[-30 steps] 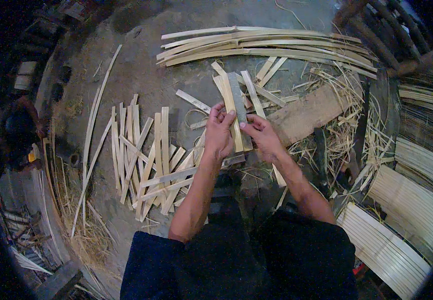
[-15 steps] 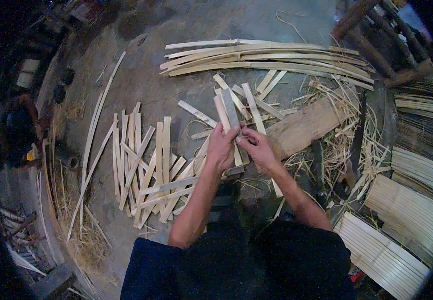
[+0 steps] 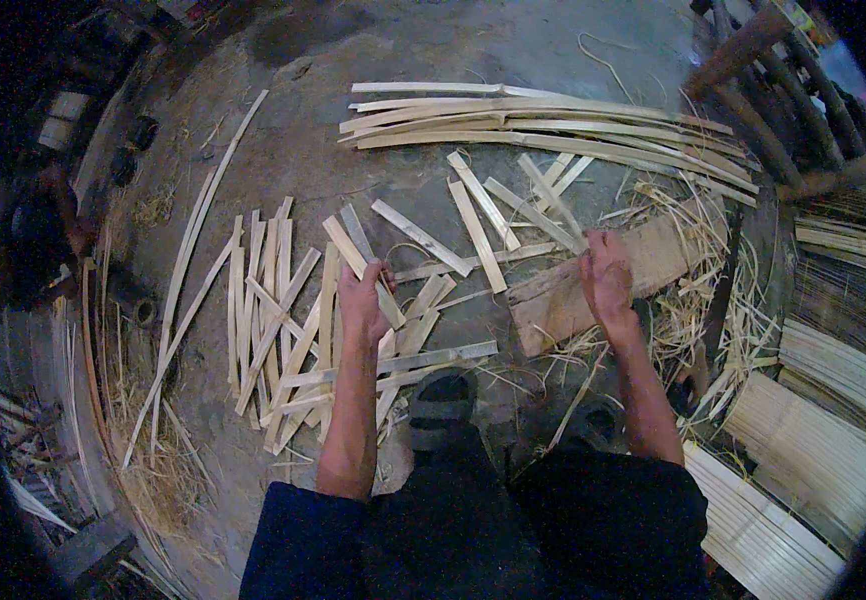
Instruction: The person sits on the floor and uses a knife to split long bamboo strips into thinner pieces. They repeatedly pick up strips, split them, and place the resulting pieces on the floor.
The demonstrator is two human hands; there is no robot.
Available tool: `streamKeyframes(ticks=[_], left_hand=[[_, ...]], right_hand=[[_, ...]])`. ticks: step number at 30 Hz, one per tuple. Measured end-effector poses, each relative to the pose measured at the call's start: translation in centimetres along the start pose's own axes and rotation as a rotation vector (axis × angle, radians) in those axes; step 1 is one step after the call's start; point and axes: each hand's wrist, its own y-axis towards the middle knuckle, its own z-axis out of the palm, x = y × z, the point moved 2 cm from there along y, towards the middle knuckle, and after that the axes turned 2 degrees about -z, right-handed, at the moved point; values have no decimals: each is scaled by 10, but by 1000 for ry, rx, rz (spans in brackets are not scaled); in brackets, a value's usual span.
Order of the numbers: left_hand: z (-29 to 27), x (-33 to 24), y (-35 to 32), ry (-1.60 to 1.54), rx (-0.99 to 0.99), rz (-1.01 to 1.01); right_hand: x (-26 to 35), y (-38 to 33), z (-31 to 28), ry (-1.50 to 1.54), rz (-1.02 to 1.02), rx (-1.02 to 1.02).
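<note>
Head view looks straight down on a grey floor [image 3: 353, 170] strewn with split bamboo. Left hand [image 3: 363, 300] is closed around a short slat [image 3: 363, 265], holding it over the slat pile [image 3: 283, 330] that fans out across the floor's left half. Right hand [image 3: 605, 275] rests palm-down on the wooden block [image 3: 593, 285] right of centre; its fingers lie loosely curled and hold nothing. More short slats [image 3: 483, 225] lie loose just beyond the block, and a bundle of long strips [image 3: 553, 125] runs along the far edge. Shavings [image 3: 693, 300] cover the floor around the block's right end, and stacked splints [image 3: 833, 380] line the right edge. A sandalled foot [image 3: 440, 410] is planted between the forearms, near the pile's closest slats.

Likely trouble: split bamboo edges are sharp, so a slat sliding through the closed left hand could cut or leave splinters. Slats in the pile lie crossed, so one dropped askew may slide off or tangle. Loose shavings could let the block shift under the right palm.
</note>
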Motion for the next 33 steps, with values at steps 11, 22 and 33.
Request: streamKeyframes(ticks=[11, 22, 33], left_hand=[[20, 14, 21, 304, -80, 126], [69, 30, 51, 1182, -149, 434], [29, 2, 57, 322, -276, 400]], right_hand=[[76, 51, 99, -110, -105, 171], [83, 57, 124, -404, -128, 187], [23, 87, 44, -88, 14, -17]])
